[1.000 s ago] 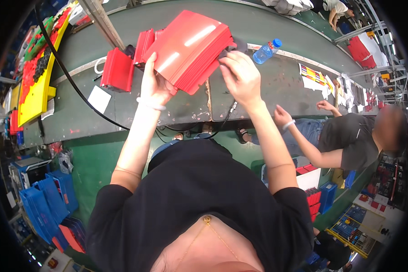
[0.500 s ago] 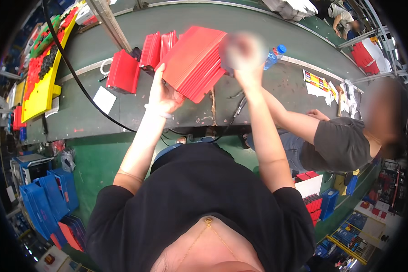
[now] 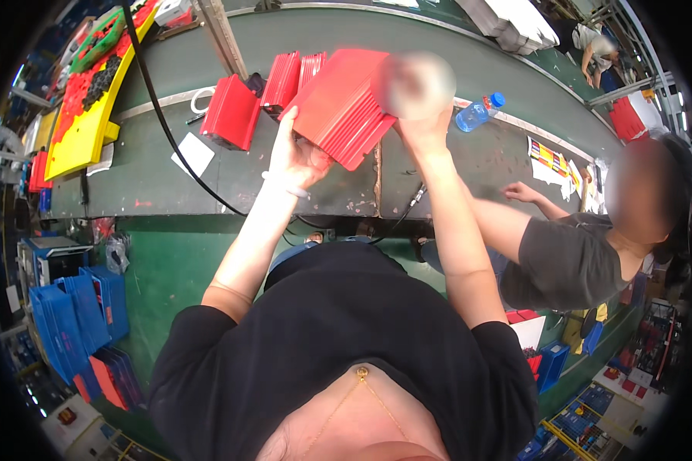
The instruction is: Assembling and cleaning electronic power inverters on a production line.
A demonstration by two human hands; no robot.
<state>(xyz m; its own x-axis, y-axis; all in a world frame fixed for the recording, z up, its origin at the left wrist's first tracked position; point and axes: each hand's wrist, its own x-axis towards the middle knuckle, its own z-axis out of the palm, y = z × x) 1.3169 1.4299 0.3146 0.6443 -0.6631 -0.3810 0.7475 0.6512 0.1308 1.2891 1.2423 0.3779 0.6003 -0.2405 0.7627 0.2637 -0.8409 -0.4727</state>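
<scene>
Red stack [image 3: 344, 104] is held up above the bench [image 3: 154, 173], gripped between both hands, and every other place is given from it. It is a thick sheaf of flat red sheets, tilted, with its long axis running from lower left to upper right across the view. The left hand [image 3: 300, 157] is set under the stack's lower left end, palm up against the underside, fingers curled over the near edge, so the stack lies up and to the right of that hand. The right hand [image 3: 421, 115] is at the stack's right edge, closed on it as far as can be judged; the fingers there are blurred and their exact pinch cannot be told. The stack lies to the left of that hand and touches it. Both hands are in contact, so neither is nearer; the left carries the lower end, the right the upper. Left of the stack, more red pieces [image 3: 231, 115] stand on the bench, and a black cable [image 3: 169, 131] crosses the bench beyond them. A white slip [image 3: 192, 154] lies below and left of the stack. Right of the stack a blue-capped bottle [image 3: 475, 114] lies on the bench, well apart. Farther right and lower, a co-worker's hand [image 3: 519, 190] rests on the bench edge. Far left of the stack a yellow tray [image 3: 84, 131] is seen.
</scene>
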